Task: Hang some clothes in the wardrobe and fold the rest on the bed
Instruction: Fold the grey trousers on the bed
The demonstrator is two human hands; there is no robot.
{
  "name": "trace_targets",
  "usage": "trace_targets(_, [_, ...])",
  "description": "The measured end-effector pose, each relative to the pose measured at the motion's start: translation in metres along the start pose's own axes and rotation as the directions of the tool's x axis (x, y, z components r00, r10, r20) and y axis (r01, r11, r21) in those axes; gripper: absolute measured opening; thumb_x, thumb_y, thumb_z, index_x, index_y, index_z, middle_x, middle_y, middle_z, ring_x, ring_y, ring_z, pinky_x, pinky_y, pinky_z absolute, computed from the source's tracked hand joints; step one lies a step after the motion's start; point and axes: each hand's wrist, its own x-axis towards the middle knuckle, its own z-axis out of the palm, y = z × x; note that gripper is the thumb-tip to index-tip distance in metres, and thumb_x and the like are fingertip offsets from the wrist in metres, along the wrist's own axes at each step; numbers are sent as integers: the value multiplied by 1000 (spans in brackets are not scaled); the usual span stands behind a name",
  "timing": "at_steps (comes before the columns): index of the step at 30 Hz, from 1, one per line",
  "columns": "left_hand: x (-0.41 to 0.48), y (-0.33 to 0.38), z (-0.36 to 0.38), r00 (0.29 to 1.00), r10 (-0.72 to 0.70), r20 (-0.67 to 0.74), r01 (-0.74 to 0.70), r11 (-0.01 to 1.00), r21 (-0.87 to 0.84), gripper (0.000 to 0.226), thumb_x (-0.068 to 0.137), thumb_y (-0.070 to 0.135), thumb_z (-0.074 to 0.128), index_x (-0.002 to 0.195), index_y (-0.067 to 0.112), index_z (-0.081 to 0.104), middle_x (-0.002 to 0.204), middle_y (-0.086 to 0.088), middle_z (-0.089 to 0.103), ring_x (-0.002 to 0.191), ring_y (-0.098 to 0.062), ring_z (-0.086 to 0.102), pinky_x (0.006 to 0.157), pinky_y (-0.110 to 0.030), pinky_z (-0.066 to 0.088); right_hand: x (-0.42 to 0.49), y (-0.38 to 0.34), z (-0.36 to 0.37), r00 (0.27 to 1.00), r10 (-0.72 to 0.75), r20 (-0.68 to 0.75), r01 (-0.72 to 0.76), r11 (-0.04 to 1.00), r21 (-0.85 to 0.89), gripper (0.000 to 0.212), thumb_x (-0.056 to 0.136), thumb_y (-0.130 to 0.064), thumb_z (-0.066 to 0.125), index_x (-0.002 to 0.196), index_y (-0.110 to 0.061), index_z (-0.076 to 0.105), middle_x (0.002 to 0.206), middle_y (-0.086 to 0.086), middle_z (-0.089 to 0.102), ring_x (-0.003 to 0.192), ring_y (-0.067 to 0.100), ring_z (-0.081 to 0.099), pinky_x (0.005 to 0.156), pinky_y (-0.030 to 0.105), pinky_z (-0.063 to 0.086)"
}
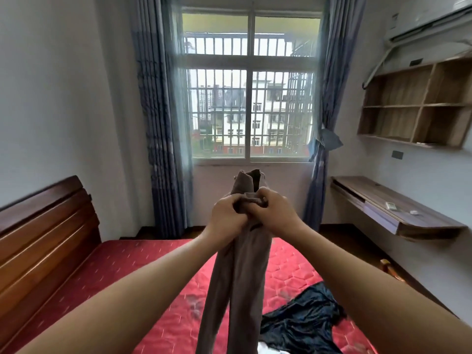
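Note:
A grey-brown pair of trousers [237, 282] hangs in front of me over the red bed [143, 272]. My left hand [228, 215] and my right hand [274, 213] are raised side by side and both grip the bunched top of the trousers; a fold of the fabric sticks up above my fingers. The legs hang straight down between my forearms. A dark navy garment [304, 320] lies crumpled on the mattress at the lower right, with a bit of white cloth [267, 350] beside it at the bottom edge.
A dark wooden headboard [43, 226] stands at the left. A barred window [251, 98] with blue curtains faces me. On the right wall are a floating wooden desk [398, 213] with small items, open wooden shelves [419, 108] and an air conditioner [431, 19].

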Motion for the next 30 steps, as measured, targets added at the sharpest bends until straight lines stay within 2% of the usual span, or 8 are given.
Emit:
trace_targets(3, [1, -15, -24, 995, -55, 80, 54, 998, 17, 29, 74, 28, 83, 103, 23, 78, 102, 5, 76, 99, -9, 70, 93, -32, 55, 11, 13, 1, 1000, 10, 19, -10, 1000, 10, 27, 86, -23, 67, 64, -22, 51, 61, -6, 54, 63, 18, 52, 56, 27, 39])
trace_targets(6, [3, -39, -58, 1000, 12, -8, -11, 991, 136, 15, 85, 5, 74, 98, 14, 76, 95, 5, 75, 94, -10, 69, 95, -31, 53, 21, 32, -14, 998, 63, 21, -64, 997, 47, 15, 88, -13, 63, 75, -13, 56, 74, 12, 62, 74, 34, 65, 68, 49, 57])
trace_targets(8, [8, -50, -84, 999, 37, 4, -37, 972, 232, 35, 82, -4, 71, 109, 18, 66, 101, 5, 70, 97, -13, 66, 96, -25, 50, 28, 46, -29, 992, 119, 51, -123, 988, 90, 8, 92, -8, 62, 86, -10, 57, 85, 19, 63, 75, 40, 69, 62, 56, 60])
trace_targets(12, [23, -63, -136, 973, -82, 215, -28, 885, 465, 72, 74, 9, 65, 137, 41, 50, 119, 11, 66, 105, -3, 62, 94, -21, 47, 39, 70, -61, 991, 102, 88, -94, 992, -87, 23, 93, -5, 64, 85, -26, 59, 88, 10, 64, 70, 26, 66, 45, 27, 54])
trace_targets(15, [32, -67, -158, 950, -96, 296, -86, 832, 548, 52, 71, 9, 62, 110, 45, 58, 101, 14, 68, 90, 5, 62, 82, -20, 48, 41, 84, -78, 990, 56, 129, -18, 961, -277, 30, 95, -5, 60, 88, -35, 64, 93, -2, 69, 84, 19, 64, 67, 22, 47])
trace_targets(19, [42, -64, -172, 935, -143, 325, -36, 873, 486, 20, 70, 8, 66, 76, 27, 60, 70, 4, 57, 66, -8, 52, 64, -34, 44, 37, 94, -88, 989, 27, 143, 18, 951, -310, 24, 96, -3, 59, 102, -19, 75, 97, -4, 69, 93, 16, 62, 79, 23, 39])
trace_targets(24, [42, -61, -171, 893, -235, 384, 59, 906, 418, 26, 81, -2, 79, 72, 14, 61, 69, 1, 58, 68, -10, 53, 65, -29, 44, 33, 103, -97, 988, 17, 153, 38, 937, -347, 17, 97, -6, 60, 93, -19, 70, 88, -5, 66, 85, 16, 58, 67, 20, 36])
trace_targets(30, [34, -59, -172, 898, -319, 304, 274, 944, 183, 19, 96, 5, 63, 81, 12, 55, 77, 0, 61, 71, -11, 62, 62, -28, 56, 21, 124, -112, 966, 243, 89, -248, 967, 53, 27, 106, -8, 46, 83, -15, 57, 70, 5, 52, 66, 19, 47, 69, 38, 43])
